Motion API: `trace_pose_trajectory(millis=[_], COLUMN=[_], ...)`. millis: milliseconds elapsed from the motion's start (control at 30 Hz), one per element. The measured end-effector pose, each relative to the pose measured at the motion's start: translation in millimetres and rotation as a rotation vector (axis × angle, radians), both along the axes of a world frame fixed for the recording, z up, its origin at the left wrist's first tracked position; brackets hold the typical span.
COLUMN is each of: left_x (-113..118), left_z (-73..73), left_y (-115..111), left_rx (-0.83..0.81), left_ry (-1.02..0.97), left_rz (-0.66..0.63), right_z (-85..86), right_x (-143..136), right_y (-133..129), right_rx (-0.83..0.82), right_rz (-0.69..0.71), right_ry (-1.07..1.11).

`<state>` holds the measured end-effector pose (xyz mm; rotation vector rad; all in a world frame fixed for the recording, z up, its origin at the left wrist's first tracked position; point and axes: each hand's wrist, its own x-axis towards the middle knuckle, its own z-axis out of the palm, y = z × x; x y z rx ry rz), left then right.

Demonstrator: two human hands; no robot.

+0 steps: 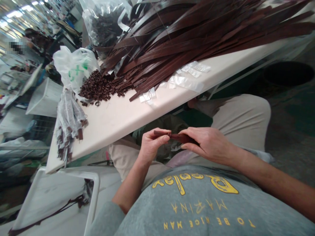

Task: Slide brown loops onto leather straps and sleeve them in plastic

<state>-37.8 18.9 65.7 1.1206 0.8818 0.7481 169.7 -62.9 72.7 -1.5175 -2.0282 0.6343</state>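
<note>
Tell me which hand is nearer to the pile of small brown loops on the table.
Left. The left hand lies below the pile of small brown loops; the right hand is farther off to the side. Both grip a brown strap.

Strap [180,137] brown leather, matt; table [118,118] smooth white; bags [189,82] clear glossy plastic

Grey shirt [197,209] reads "Relax" — "MARINA" — "TO BE NICE MAN".

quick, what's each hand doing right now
Left hand: closed, pinching one end of the brown strap.
Right hand: closed on the strap's other end.
</note>
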Motion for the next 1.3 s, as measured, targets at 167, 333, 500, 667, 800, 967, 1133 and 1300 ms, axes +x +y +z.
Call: trace_pose_trajectory(millis=[167, 333, 500, 667, 800, 967, 1133, 1300], left_x=[-7.5, -5.2, 7.3, 17.4, 12.4, 6.7, 12.5, -0.6], left_z=[-0.5, -2.7, -3.3, -6.8, -10.3, -10.2, -10.2, -9.7], left_y=[3.0, -0.2, -10.3, -16.0, -10.1, -7.7, -11.0, 1.1], left_rx=[0.011, 0.019, 0.026, 0.052, 0.094, 0.105, 0.139, 0.139], left_ry=[0.010, 0.025, 0.086, 0.067, 0.050, 0.110, 0.132, 0.150], left_rz=[0.016, -0.016, -0.138, -0.154, -0.106, -0.103, -0.194, -0.113], right_z=[-8.1, -12.7, -16.2, -20.4, -18.2, -22.3, -21.5, -0.5], right_x=[3.0, -0.8, -6.9, -14.5, -7.1, 1.2, -10.5, 10.1], right_y=[-12.8, -16.9, -14.1, -7.2, -7.1, -12.3, -8.7, -7.6], right_rx=[-0.004, 0.099, 0.116, 0.110, 0.042, 0.010, -0.024, -0.216], right_rz=[-0.060, -0.055, 0.000, -0.001, -0.037, -0.050, -0.035, -0.031], right_ry=[-0.081, -0.117, -0.124, -0.146, -0.116, -0.212, -0.149, 0.033])
